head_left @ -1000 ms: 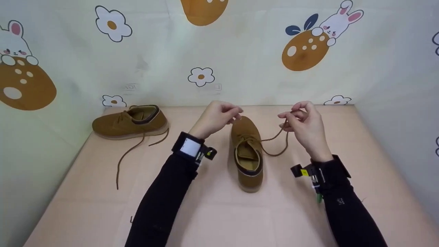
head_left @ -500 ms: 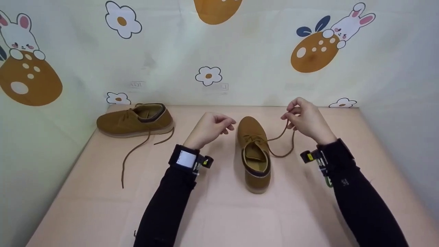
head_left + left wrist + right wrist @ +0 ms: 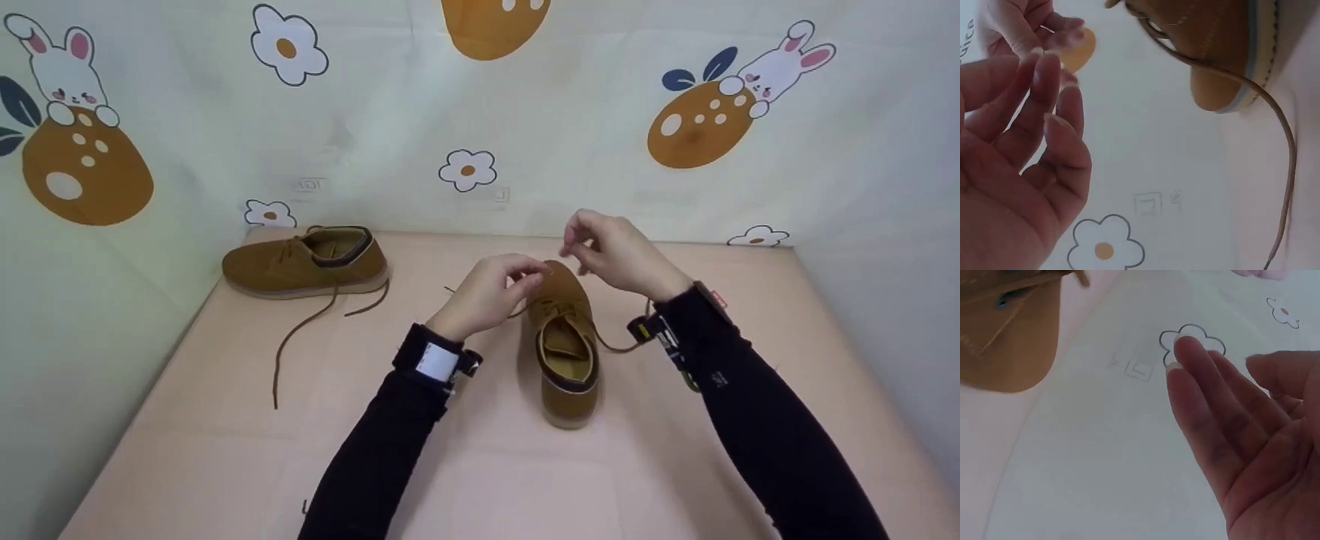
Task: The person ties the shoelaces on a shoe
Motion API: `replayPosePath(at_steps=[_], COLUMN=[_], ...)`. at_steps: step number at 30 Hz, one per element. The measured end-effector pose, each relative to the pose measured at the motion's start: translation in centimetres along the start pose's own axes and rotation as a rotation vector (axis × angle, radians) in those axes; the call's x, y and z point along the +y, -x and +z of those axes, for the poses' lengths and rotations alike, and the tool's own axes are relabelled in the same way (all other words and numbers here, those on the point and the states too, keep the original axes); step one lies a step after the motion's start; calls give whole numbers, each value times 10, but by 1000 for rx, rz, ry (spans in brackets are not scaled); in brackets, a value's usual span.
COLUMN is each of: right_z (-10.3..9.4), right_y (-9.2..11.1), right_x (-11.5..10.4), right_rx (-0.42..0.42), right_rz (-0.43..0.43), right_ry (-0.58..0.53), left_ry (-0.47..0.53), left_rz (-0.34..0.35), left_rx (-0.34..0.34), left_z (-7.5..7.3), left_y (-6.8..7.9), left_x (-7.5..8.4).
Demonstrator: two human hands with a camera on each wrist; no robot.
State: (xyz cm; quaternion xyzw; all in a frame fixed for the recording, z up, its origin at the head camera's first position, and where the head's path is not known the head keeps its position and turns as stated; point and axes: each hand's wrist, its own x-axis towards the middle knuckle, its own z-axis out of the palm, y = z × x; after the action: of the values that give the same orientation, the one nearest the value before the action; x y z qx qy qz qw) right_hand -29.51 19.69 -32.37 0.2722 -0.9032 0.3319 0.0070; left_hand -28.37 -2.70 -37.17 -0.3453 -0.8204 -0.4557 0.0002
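Note:
A brown low shoe [image 3: 568, 409] rests upright on the table, toe pointing away, its laces spread to both sides. Over the left of its toe is my left hand [image 3: 495, 292], fingers loosely bent and nothing visible between them. My right hand [image 3: 619, 251] hangs beyond and right of the toe; the right wrist view shows its relaxed fingers [image 3: 1202, 405] holding nothing. One shoelace [image 3: 1283, 124] trails left onto the table, partly hidden behind my left hand in the head view. The other shoelace [image 3: 616, 350] curves out to the right and passes behind my right wrist.
A matching brown shoe [image 3: 262, 270] stands at the back left, toe to the left, its loose lace [image 3: 289, 337] trailing forward on the pink tabletop [image 3: 487, 480]. A pale patterned sheet [image 3: 375, 112] walls the back and both sides.
My right hand has let go of the lace and moved left toward the toe. That lace now lies out to the right. The left hand has shifted right, over the toe.

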Motion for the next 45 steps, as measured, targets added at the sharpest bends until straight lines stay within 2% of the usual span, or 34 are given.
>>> replayPosePath(at_steps=[3, 6, 8, 12, 17, 20, 22, 28, 33, 36, 39, 41, 43, 45], right_z=[4, 15, 24, 37, 41, 31, 19, -22, -48, -59, -64, -65, -63, -60], right_y=[27, 52, 62, 70, 72, 76, 80, 101, 120, 128, 133, 133, 132, 129], right_x=[21, 38, 45, 51, 53, 55, 57, 61, 62, 65, 67, 65, 58, 49], right_rx=[-73, -169, -191, -137, -126, -93, -40, 135, 191, 236, 252, 224, 176, 135], right_rz=[77, 119, 117, 106, 129, 183, 217, 269, 324, 304, 279, 283, 284, 275], right_ry=[67, 109, 118, 143, 215, 263, 300, 370, 354, 389, 423, 405, 344, 256], left_ry=[-107, -214, -262, -277, -285, -316, -312, -295, -347, -362, -373, -378, -374, -362], left_rz=[15, -22, -50, -54, 28, 73, 75, 21, -9, -72, -146, -170, -152, -104], left_rx=[-52, -127, -132, -60, 34, 61, 46, -103, -184, -214, -229, -231, -207, -170], left_z=[16, 28, 32, 35, 34, 30, 25, 6, -12, -25, -35, -37, -34, -27], left_y=[-5, -7, -6, -4, -5, -5, -5, 0, 8, 15, 20, 21, 20, 17], left_x=[-9, -17, -21, -23, -25, -22, -17, -2, 7, 10, 10, 9, 9, 8])
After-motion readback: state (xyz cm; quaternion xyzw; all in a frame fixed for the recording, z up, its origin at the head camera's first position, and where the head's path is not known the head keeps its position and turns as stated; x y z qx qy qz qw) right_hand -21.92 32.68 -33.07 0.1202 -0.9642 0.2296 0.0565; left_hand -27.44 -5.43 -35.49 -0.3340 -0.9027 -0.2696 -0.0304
